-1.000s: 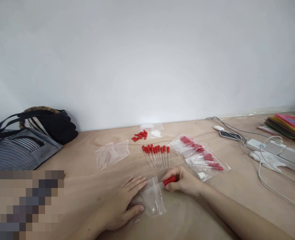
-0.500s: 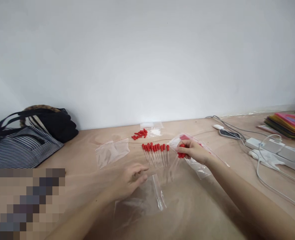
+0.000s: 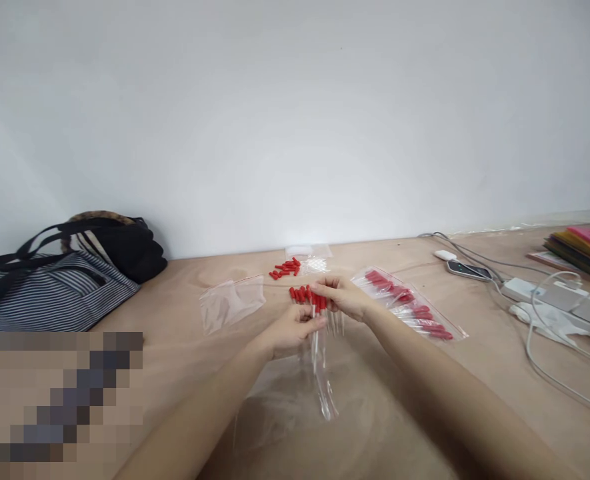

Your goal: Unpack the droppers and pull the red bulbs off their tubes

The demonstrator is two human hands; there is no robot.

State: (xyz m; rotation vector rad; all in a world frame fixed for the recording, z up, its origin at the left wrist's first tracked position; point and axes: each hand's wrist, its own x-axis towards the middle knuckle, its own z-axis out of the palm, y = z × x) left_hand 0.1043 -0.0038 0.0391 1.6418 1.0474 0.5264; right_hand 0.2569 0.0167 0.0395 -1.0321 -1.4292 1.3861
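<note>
My left hand (image 3: 291, 328) pinches the thin clear stems of a small bunch of droppers (image 3: 315, 347) with red rubber bulbs. At their bulbs, the fingers of my right hand (image 3: 347, 298) are closed on the same bunch. The stems point down toward me. Just behind my hands lies a row of red-bulbed droppers (image 3: 297, 293) on the table, partly hidden by them. Below, a clear zip bag (image 3: 279, 400) lies flat, close to my left wrist. To the right of my right hand, a clear bag (image 3: 455, 328) holds several red-bulbed droppers.
Loose red bulbs (image 3: 285, 269) and a clear packet of thin tubes (image 3: 317, 265) lie toward the wall. Another clear bag (image 3: 232, 300) is at left, near a striped bag (image 3: 59, 290). Cables, a power strip (image 3: 549, 297), a phone-like device (image 3: 469, 270) and coloured sheets (image 3: 582, 250) occupy the right.
My right hand has moved left with its droppers, from over the filled bag to my left hand. My left hand has risen and closed on the stems. The filled bag now shows fully.
</note>
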